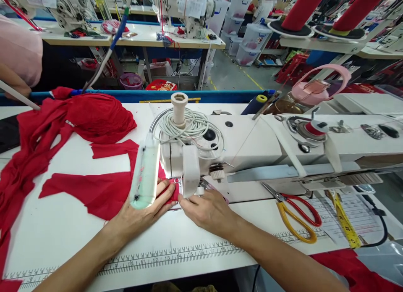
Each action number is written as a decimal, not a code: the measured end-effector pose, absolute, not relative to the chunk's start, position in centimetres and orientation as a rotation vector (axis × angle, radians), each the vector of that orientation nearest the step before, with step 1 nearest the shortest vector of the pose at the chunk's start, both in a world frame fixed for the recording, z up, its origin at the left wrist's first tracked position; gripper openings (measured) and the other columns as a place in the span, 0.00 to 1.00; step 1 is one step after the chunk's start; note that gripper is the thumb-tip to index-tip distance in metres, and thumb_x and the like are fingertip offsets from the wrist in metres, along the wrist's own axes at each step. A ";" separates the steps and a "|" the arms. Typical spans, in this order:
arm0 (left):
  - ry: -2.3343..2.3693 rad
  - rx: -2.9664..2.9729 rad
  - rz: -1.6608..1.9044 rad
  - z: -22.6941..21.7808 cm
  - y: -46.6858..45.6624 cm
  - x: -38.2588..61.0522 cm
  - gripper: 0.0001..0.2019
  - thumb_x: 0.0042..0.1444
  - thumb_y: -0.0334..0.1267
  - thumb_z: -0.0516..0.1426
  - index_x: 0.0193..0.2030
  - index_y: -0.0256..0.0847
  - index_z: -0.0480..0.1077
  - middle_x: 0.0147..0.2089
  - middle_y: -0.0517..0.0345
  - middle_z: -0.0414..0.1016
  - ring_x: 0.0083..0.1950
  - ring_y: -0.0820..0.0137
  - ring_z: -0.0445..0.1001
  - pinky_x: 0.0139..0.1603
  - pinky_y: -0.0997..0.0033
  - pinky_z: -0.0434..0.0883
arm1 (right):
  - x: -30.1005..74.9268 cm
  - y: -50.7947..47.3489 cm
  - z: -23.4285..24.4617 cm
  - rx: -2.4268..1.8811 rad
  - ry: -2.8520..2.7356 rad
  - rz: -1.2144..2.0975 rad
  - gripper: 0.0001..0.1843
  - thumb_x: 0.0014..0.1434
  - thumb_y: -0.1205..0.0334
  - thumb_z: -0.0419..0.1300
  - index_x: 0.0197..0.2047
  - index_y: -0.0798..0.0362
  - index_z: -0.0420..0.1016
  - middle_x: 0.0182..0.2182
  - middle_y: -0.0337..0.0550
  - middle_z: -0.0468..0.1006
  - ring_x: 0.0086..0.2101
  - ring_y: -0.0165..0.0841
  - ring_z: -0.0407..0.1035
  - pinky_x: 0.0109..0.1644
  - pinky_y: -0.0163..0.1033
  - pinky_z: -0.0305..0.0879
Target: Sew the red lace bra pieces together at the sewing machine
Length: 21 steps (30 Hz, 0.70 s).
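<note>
My left hand [141, 210] lies palm down, its fingers stretched over a small red fabric piece [171, 190] beside the presser foot of a white sewing machine [252, 136]. Closed, with thumb and forefinger pinched at the near edge of that fabric, my right hand [208, 210] rests just right of the needle area. The machine head hides the needle and part of the right fingers. Above my left knuckles, a pale green translucent plate [145, 174] covers part of the hand. A larger cut of red cloth [91, 187] spreads to the left.
Red cloth [97, 115] is heaped at the back left. Scissors [297, 216] with red and yellow handles and a tape measure [344, 220] lie at right. A printed ruler [170, 254] runs along the front edge. A person in a pink top [20, 52] is at far left.
</note>
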<state>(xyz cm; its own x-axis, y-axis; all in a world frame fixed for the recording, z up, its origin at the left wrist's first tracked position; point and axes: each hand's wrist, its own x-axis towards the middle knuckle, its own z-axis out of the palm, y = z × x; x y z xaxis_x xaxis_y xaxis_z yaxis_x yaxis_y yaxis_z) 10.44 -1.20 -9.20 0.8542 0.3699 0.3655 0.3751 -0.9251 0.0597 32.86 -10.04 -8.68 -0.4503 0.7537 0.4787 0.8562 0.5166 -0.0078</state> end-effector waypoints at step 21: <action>-0.601 -2.998 -0.572 -10.7 -1.6 9.8 0.24 0.61 0.39 0.60 0.64 0.47 0.67 0.53 0.48 0.77 0.52 0.55 0.75 0.57 0.48 0.70 | 32.9 -10.1 -8.9 -1.315 -2.349 -0.377 0.11 0.58 0.72 0.60 0.43 0.52 0.76 0.18 0.33 0.67 0.23 0.29 0.60 0.26 0.40 0.45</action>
